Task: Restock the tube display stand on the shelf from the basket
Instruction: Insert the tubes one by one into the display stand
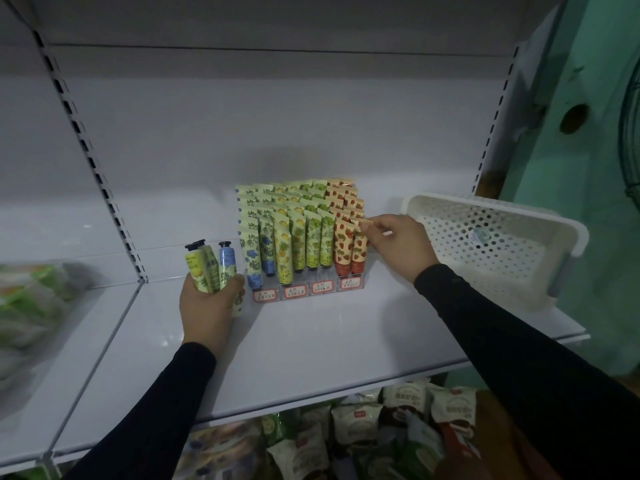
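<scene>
On the shelf (311, 341), the display stand (304, 237) looks nearly full; right hand (398, 244) pinches a strawberry tube (360, 237) into its row, left hand (207, 299) grips three spare tubes (211, 268), and the basket (495, 247) appears empty.

I see bare shelf (311, 341) open in front of the stand (304, 289), basket (498, 251) walling its right, my left hand (207, 303) with tubes (211, 268) crowding its left, tube rows packed tight
</scene>
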Tool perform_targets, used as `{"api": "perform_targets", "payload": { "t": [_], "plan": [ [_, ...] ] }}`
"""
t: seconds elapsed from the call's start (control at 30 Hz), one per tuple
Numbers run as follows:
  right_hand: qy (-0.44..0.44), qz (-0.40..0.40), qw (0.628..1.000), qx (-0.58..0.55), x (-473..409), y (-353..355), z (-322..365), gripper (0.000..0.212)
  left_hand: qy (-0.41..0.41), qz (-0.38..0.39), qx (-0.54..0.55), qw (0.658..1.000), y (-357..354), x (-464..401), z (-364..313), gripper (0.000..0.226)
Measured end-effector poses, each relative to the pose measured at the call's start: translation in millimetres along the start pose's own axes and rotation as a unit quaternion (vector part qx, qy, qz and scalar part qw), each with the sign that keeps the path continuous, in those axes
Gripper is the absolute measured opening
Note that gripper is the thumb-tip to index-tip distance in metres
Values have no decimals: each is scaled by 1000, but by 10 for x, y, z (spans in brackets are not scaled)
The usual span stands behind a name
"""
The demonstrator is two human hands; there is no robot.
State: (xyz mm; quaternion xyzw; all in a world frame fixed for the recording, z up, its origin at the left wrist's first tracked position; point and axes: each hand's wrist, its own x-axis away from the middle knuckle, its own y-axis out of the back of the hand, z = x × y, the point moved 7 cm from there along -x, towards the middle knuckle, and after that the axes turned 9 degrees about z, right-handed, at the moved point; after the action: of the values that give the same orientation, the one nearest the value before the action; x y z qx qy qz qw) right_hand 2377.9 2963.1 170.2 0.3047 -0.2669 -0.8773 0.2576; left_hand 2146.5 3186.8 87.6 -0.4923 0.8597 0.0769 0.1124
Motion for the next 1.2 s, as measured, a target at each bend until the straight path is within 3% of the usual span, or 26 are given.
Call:
{"api": "perform_targets", "payload": {
  "t": [0.23, 0.37, 0.47, 0.63, 0.73, 0.8, 0.87, 1.0, 1.1, 1.2],
  "plan": [
    [-19, -12, 999, -29, 57, 84, 53, 23, -5, 11, 27, 1000, 10, 44, -68, 26],
    [-7, -102, 995, -22, 165, 243, 129, 29, -3, 22, 59, 998, 62, 73, -123, 25],
    [30, -141, 989, -34, 291, 285, 304, 34, -1, 75, 104, 992, 55, 111, -211, 21],
    [60, 10, 990, -127, 474, -82, 716, 19, -3, 207, 140, 968, -133, 260, -414, 39],
    [46, 132, 980, -138, 549, -414, 866, 36, 16, 295, 127, 947, -291, 367, -478, 43],
    [13, 208, 957, -200, 598, -612, 898, 46, 20, 342, 106, 934, -385, 456, -517, 38],
    [-5, 253, 929, -269, 646, -732, 902, 39, 27, 369, 93, 924, -446, 526, -524, 39],
    [-26, 247, 901, -357, 666, -753, 815, 20, 50, 376, 119, 918, -446, 567, -486, 37],
    [-61, 206, 874, -435, 652, -698, 679, 12, 71, 334, 167, 925, -350, 508, -458, 34],
    [-58, 233, 893, -380, 709, -716, 639, 16, 72, 289, 199, 934, -249, 437, -458, 31]
  ]
}}
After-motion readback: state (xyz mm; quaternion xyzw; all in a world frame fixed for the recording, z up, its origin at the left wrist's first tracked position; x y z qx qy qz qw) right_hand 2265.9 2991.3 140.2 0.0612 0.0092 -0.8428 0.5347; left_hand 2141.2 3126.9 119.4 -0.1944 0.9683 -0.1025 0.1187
